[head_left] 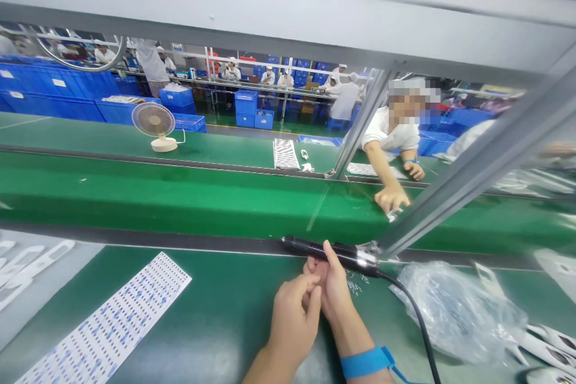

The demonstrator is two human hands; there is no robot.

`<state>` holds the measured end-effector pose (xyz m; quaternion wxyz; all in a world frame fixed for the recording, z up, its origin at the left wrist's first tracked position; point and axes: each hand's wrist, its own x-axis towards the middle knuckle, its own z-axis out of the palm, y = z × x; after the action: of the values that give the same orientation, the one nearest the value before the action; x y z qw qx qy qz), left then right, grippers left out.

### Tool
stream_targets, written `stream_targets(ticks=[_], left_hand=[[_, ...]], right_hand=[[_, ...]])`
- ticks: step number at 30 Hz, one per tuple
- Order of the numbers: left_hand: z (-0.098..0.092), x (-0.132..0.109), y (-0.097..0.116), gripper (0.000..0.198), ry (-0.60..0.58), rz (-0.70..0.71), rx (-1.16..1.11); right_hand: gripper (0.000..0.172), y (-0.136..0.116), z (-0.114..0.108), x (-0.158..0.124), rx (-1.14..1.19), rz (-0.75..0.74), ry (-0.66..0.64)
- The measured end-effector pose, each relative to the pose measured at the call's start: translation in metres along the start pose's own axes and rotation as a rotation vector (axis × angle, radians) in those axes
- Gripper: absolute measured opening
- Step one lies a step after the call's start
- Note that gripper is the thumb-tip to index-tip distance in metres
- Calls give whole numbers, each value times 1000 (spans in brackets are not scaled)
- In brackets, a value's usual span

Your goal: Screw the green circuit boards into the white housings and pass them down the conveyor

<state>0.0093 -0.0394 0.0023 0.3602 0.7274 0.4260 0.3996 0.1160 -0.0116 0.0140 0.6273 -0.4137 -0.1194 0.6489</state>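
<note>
My left hand (292,318) and my right hand (330,285) meet just above the green bench mat (216,312), fingers curled and pinched together on something too small to make out. The right wrist wears a blue strap (366,362). The right hand's fingers reach up beside a black pen-shaped tool (328,250) that lies along the bench's far edge, its black cable (416,312) running back to the right. Whether the fingers touch the tool is not clear.
A long white label sheet (112,327) lies at the left, a clear plastic bag (454,309) at the right. A slanted metal post (468,177) rises from the tool. Beyond runs a green conveyor belt (180,192), where a co-worker's hand (390,198) reaches in. A small fan (155,126) stands farther back.
</note>
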Motion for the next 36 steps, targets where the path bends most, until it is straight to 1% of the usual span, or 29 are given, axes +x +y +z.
stream_targets(ticks=[3, 4, 6, 10, 20, 25, 30, 32, 34, 36], left_hand=[[2, -2, 1, 21, -133, -22, 65], [3, -2, 0, 19, -170, -38, 65], [3, -2, 0, 16, -204, -64, 37], [3, -2, -1, 14, -218, -80, 4], [2, -2, -1, 14, -231, -85, 29], [0, -4, 2, 13, -219, -81, 51], [2, -3, 2, 17, -241, -130, 73], [3, -3, 1, 18, -250, -145, 72], [4, -3, 0, 17, -258, -166, 75], [4, -3, 0, 16, -250, -184, 81]], right_hand=[[59, 1, -2, 4, -29, -38, 25], [60, 1, -4, 5, -41, -29, 23], [62, 1, -6, 6, -57, 16, 5], [62, 0, -7, 7, -44, 28, 1], [63, -3, -4, 2, -78, 75, 34], [57, -3, -6, 2, -28, 81, 69], [48, -5, -7, 4, -9, 100, 101], [44, -6, -6, 3, 12, 104, 135], [43, -7, -4, 3, 27, 121, 170], [44, -7, -3, 3, 27, 135, 179]])
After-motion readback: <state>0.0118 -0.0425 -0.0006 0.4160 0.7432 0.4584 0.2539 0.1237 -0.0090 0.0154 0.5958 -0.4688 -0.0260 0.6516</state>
